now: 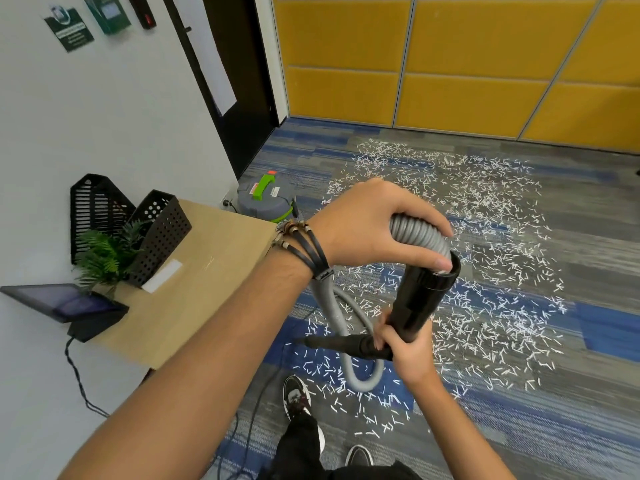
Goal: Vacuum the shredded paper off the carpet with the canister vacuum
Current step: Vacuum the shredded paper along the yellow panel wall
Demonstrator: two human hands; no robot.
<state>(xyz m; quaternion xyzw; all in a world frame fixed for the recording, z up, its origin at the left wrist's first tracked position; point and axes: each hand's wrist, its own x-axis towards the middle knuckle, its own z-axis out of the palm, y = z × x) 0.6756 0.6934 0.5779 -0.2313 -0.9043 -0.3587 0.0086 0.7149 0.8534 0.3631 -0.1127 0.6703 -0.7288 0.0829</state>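
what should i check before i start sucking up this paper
1. Grip of left hand on gray hose above the black cuff: ok.
2. Seating of crevice tool in the cuff: cannot tell, the right hand covers the joint.
3. Hose free of kinks: ok, it loops loosely down toward the carpet.
4. Power at canister vacuum: cannot tell.
5. Feet clear of cables: not ok, they run beside the shoe.
6. Nozzle aimed at shredded paper: not ok.
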